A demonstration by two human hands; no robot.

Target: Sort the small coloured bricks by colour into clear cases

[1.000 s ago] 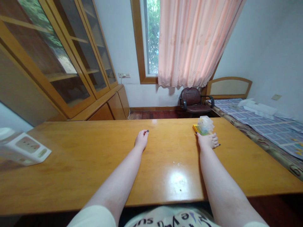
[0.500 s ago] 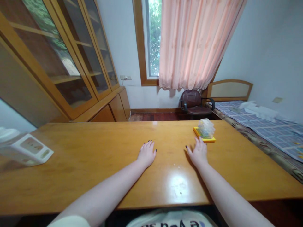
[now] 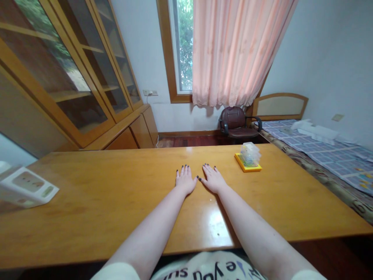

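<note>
My left hand (image 3: 185, 181) lies flat, palm down, on the wooden table (image 3: 110, 194), fingers pointing away from me. Beside it, my right hand (image 3: 213, 179) rests the same way, open and holding nothing. The two thumb tips nearly meet; I cannot tell whether they touch. To the right of my right hand, apart from it, a yellow tray (image 3: 253, 168) carries a stack of clear plastic pieces (image 3: 250, 153). What these pieces are is too small to make out.
A white and clear container (image 3: 32, 186) stands at the table's left end. Beyond the table are a glass-door cabinet (image 3: 78, 77), a dark red office chair (image 3: 236, 120) and a pink curtain (image 3: 236, 50). A bed (image 3: 320, 144) with a checked cover runs along the right.
My right hand has moved left, away from the yellow tray, and now lies flat next to my left hand. My left hand has shifted slightly right. The view has tilted a little.
</note>
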